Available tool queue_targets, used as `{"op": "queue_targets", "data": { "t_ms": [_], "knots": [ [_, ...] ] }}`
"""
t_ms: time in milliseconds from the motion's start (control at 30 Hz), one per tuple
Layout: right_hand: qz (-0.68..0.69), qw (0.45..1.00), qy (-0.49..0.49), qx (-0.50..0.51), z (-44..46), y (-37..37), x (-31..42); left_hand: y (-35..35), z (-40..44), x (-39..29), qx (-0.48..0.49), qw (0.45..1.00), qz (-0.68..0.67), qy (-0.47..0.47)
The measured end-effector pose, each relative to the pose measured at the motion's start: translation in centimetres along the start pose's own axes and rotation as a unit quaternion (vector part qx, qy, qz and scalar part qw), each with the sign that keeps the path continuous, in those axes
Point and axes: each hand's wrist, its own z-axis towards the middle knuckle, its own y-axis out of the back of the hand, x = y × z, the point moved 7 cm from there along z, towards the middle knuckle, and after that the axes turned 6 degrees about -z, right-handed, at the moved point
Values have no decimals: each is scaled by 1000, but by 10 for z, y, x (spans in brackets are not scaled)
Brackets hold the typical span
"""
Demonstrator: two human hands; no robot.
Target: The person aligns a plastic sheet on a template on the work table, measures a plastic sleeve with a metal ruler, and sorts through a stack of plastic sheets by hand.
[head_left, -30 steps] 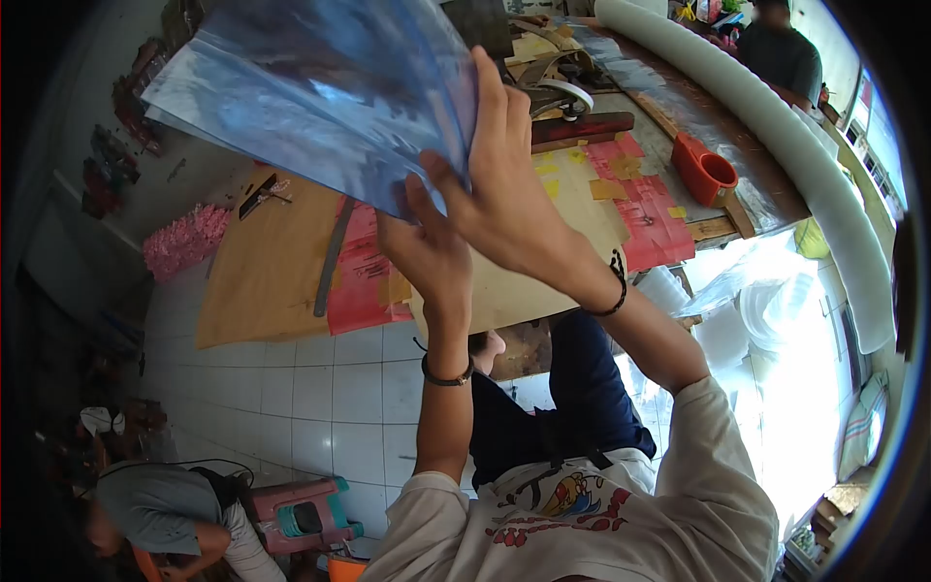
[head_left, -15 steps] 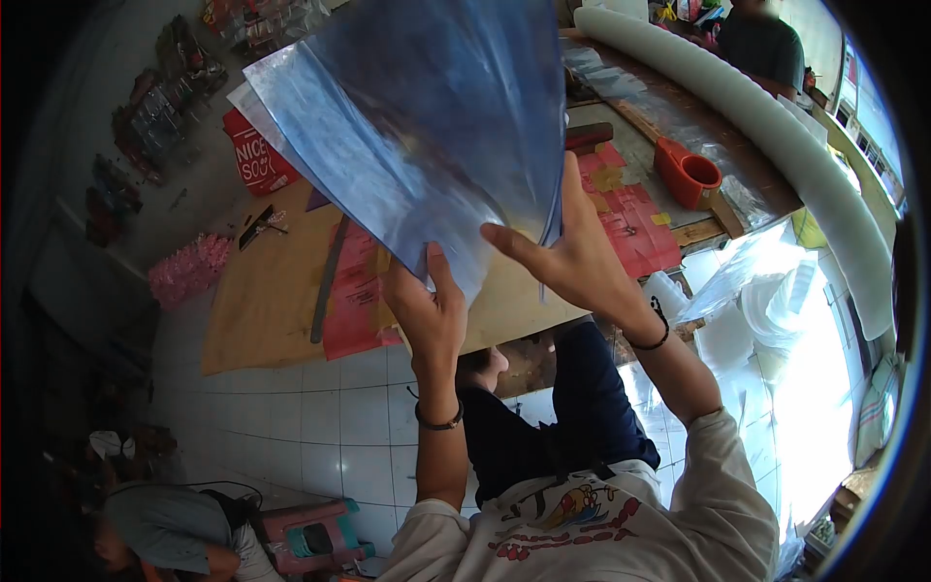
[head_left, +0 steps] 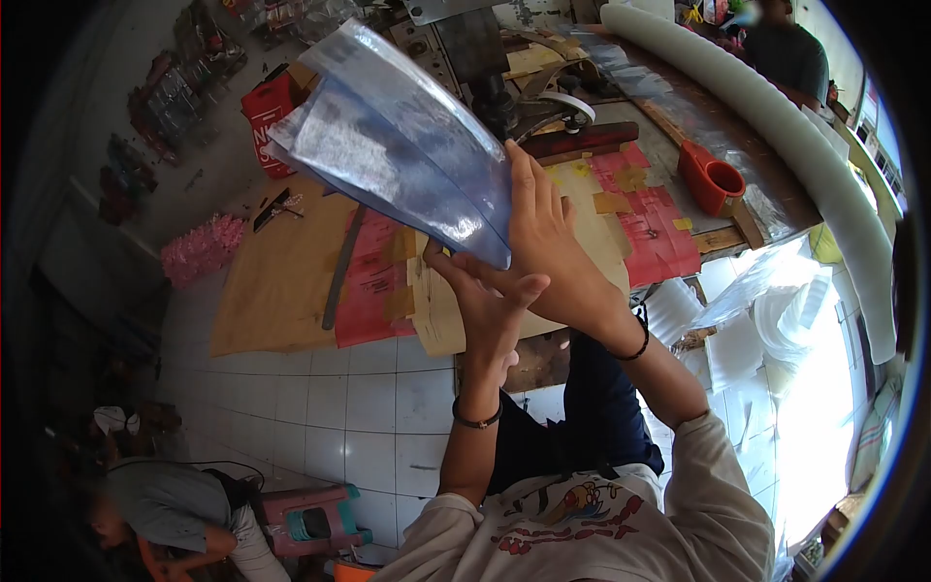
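A stack of bluish clear plastic sheets (head_left: 398, 145) is held up tilted over the work table, its lower end near my hands. My left hand (head_left: 490, 310) supports that lower end from below, its thumb pointing right and some fingers hidden by the sheets. My right hand (head_left: 558, 257) grips the right edge, fingers pointing up along it; its thumb is hidden. Below the sheets, a tan board (head_left: 276, 301) lies on the table with red sheets (head_left: 364, 291) and yellowish tape on it.
A press-like machine (head_left: 480, 58) stands behind the sheets. An orange-red cup (head_left: 713, 179) sits at right, near a long white foam roll (head_left: 766, 102). A red bag (head_left: 267, 121) is at back left. One person (head_left: 175, 514) bends low at left; another (head_left: 790, 53) is at far right.
The plastic sheets have tipped down and left, uncovering the machine behind. My right hand has moved up against their edge, and my left hand has shifted right, its thumb off the top face.
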Motion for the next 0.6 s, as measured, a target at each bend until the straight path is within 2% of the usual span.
{"op": "queue_targets", "data": {
  "t_ms": [100,200,300,333,433,500,567,600],
  "knots": [
    [8,997,55,48,-1,-2,0,3,-1,7,-97,992,-68,31],
    [-20,990,101,100,-13,2,13,30,4,25,-138,977,-109,117],
    [78,972,179,132,-8,21,2,43,19,7,-114,985,-84,101],
    [132,968,170,131,6,30,-8,51,24,8,-66,990,-68,103],
    [253,964,67,49,31,33,-35,49,38,1,39,998,-41,21],
    [363,920,59,133,43,40,-19,40,50,4,86,996,-34,16],
    [347,933,40,89,52,42,-27,35,69,2,109,994,-14,26],
    [319,945,31,61,53,42,-35,38,79,1,100,994,-38,-5]
  ]
}}
